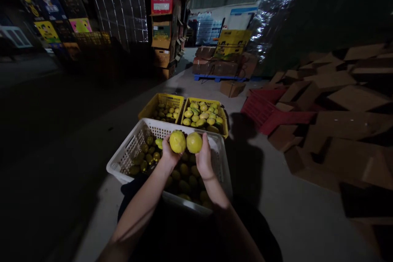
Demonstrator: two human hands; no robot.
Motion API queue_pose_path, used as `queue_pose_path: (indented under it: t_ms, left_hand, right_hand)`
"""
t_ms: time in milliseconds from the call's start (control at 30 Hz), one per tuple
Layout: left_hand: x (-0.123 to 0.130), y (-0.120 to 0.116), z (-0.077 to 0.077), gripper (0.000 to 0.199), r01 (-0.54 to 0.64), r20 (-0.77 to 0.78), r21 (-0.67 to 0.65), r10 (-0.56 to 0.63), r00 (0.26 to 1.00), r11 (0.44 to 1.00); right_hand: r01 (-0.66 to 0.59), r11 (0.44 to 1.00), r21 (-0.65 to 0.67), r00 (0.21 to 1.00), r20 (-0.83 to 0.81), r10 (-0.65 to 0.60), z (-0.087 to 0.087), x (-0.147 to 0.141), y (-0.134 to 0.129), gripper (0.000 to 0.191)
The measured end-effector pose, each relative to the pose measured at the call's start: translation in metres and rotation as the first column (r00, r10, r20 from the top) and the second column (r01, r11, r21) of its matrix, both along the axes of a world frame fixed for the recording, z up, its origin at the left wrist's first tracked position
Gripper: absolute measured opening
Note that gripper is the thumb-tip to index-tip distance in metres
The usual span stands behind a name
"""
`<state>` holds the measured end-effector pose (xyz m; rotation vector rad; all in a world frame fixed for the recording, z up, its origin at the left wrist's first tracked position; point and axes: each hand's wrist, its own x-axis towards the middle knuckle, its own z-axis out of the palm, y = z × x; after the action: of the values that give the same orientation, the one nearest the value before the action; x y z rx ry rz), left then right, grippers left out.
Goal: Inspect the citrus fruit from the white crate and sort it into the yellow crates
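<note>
My left hand (168, 153) is closed on a yellow fruit (177, 141), its fingers partly hidden behind the fruit. Close beside it, my right hand (205, 157) grips a second yellow fruit (194, 143). Both hands are raised over a white perforated crate (225, 163) that holds several darker green-yellow fruits (184, 170). Past the white crate stand two yellow crates: the left one (147, 108) has shaded fruits in it, and the right one (226, 125) is filled with brighter yellow and greenish fruits (201, 123).
A red crate (260, 110) and a heap of cardboard boxes (344, 131) lie to the right. Farther back are a small carton (232, 88), a blue pallet (216, 78) with boxes on it, and tall stacked cartons (161, 32). The left side is dark.
</note>
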<state>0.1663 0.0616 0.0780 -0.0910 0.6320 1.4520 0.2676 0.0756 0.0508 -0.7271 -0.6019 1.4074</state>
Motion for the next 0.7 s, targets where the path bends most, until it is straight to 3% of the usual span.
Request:
queue_pose_path:
  t_ms: [100,267,433,533,600,700]
  left_hand:
    - [0.002,0.003,0.001,0.033,0.0,-0.004,-0.009,0.0,1.0,1.0]
    - [0.01,0.003,0.004,0.021,0.039,-0.123,0.049,-0.033,0.992,0.998]
    - [0.015,0.001,0.004,0.023,0.094,-0.294,0.236,-0.021,0.955,0.967]
    - [0.014,0.0,0.004,0.026,0.119,-0.358,0.265,-0.017,0.933,0.957]
    - [0.013,0.0,0.004,0.029,0.117,-0.359,0.264,-0.015,0.933,0.957]
    - [0.011,0.0,0.005,0.03,0.061,-0.272,0.231,0.005,0.962,0.971]
  right_hand:
    - [0.118,0.993,-0.013,0.992,0.038,-0.117,-0.006,0.004,0.003,0.019]
    - [0.141,0.99,-0.012,0.99,-0.014,-0.141,0.002,0.012,-0.001,0.018]
    - [0.156,0.978,0.138,0.987,0.028,-0.161,0.017,0.018,-0.012,0.017]
    - [0.117,0.972,0.202,0.988,0.077,-0.135,0.021,0.019,-0.015,0.021]
    - [0.109,0.978,0.175,0.989,0.077,-0.124,0.023,0.018,-0.015,0.021]
    - [0.077,0.997,0.01,0.996,0.04,-0.077,0.025,0.016,-0.014,0.023]
